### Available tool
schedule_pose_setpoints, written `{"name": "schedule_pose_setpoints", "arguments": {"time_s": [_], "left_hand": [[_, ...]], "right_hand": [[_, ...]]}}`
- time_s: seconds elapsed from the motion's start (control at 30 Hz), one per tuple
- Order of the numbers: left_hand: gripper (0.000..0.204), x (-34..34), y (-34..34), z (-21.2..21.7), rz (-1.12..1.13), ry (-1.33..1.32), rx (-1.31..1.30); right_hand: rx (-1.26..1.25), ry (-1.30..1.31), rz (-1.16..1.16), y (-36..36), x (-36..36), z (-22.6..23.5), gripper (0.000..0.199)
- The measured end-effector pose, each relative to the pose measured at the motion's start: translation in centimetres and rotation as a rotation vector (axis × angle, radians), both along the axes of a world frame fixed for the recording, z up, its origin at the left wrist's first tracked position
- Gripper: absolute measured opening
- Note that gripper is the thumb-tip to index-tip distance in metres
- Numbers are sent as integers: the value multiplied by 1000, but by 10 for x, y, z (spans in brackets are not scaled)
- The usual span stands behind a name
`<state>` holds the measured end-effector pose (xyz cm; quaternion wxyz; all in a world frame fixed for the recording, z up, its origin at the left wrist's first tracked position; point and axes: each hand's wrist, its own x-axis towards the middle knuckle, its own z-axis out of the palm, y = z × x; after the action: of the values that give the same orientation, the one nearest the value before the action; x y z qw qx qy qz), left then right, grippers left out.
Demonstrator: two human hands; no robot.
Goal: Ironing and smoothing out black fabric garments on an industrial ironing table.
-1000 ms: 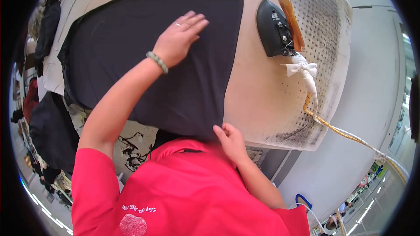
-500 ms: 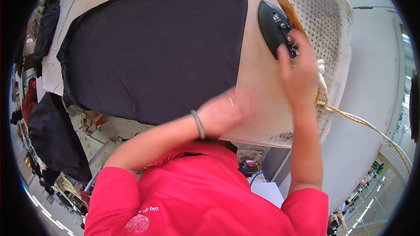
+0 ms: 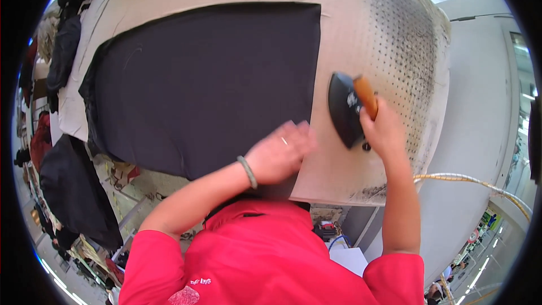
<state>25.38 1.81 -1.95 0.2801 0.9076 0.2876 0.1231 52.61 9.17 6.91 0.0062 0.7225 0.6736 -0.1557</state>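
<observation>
A dark iron with a brown wooden handle is over the pale padded board, just right of a black cloth piece. My right hand is closed round the handle's near end. The black cloth is spread mostly flat, with its straight edge on the right and a rounded, crumpled end on the left. Across that cloth's near right corner lies my left hand, fingers stretched toward the straight edge and slightly smeared by motion. It holds nothing that I can see.
The ironing board has a perforated, scorched patch on its right. A hose with a yellow-and-white wrap runs from the board's right edge. More black cloth hangs at the left. A grey cabinet stands on the right.
My right hand has closed on the iron's handle, and the iron has come nearer to me. My left hand has shifted slightly left, to the cloth's near right corner.
</observation>
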Motion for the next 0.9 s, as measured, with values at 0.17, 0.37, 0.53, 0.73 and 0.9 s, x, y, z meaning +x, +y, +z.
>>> {"name": "schedule_pose_setpoints", "arguments": {"time_s": [0.17, 0.37, 0.53, 0.73, 0.9], "left_hand": [[79, -30, 128, -8, 226, 175, 156], [83, 5, 256, -18, 420, 320, 282], [77, 31, 315, -11, 598, 366, 401], [70, 46, 330, -13, 661, 370, 346], [72, 38, 328, -14, 654, 389, 370]], "right_hand": [[-438, 607, -418, -38, -11, 13, 70], [-553, 177, 3, -100, -73, 19, 76], [-131, 209, 336, -117, -92, 2, 49], [27, 98, 340, -50, -90, -12, 28], [-86, 76, -50, 34, -59, -12, 28]]}}
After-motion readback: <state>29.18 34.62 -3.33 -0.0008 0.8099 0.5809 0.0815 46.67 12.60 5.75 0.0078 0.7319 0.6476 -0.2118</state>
